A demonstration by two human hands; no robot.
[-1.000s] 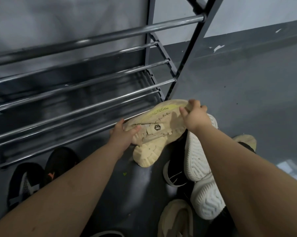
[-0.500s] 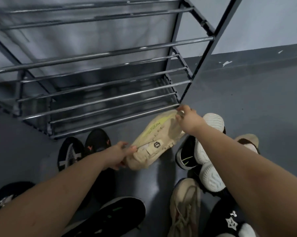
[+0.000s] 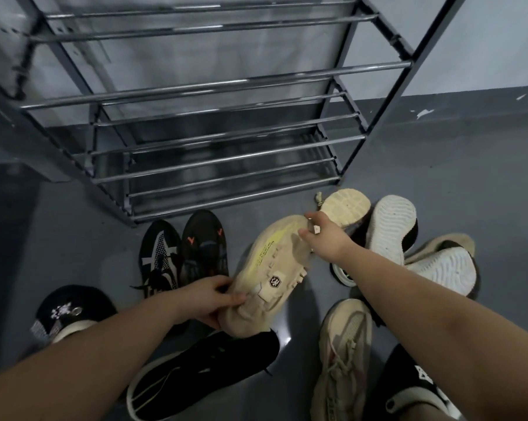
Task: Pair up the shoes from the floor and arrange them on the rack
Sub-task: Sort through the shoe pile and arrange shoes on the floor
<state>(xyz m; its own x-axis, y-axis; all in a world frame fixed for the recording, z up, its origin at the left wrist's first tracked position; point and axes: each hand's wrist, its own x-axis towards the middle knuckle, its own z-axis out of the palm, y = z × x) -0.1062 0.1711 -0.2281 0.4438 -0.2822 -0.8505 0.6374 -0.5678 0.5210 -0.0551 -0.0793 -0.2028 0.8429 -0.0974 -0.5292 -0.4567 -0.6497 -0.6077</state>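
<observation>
A beige shoe (image 3: 269,268) with a yellow-green streak and a dark hexagon badge is held above the floor between both hands. My left hand (image 3: 209,299) grips its near end. My right hand (image 3: 323,235) pinches its far end. A second beige shoe (image 3: 346,208) lies sole-up just behind my right hand. The metal shoe rack (image 3: 226,159) stands beyond, its chrome bars bare.
Shoes lie scattered on the grey floor: two black ones (image 3: 183,253) in front of the rack, a black one (image 3: 202,372) below the held shoe, white-soled ones (image 3: 408,247) at right, a beige laced one (image 3: 341,360) near my right arm, and a black one (image 3: 62,314) at left.
The beige shoe has come back from the rack's lowest bars toward me, still held in both hands. The view has pulled back, showing more floor and shoes.
</observation>
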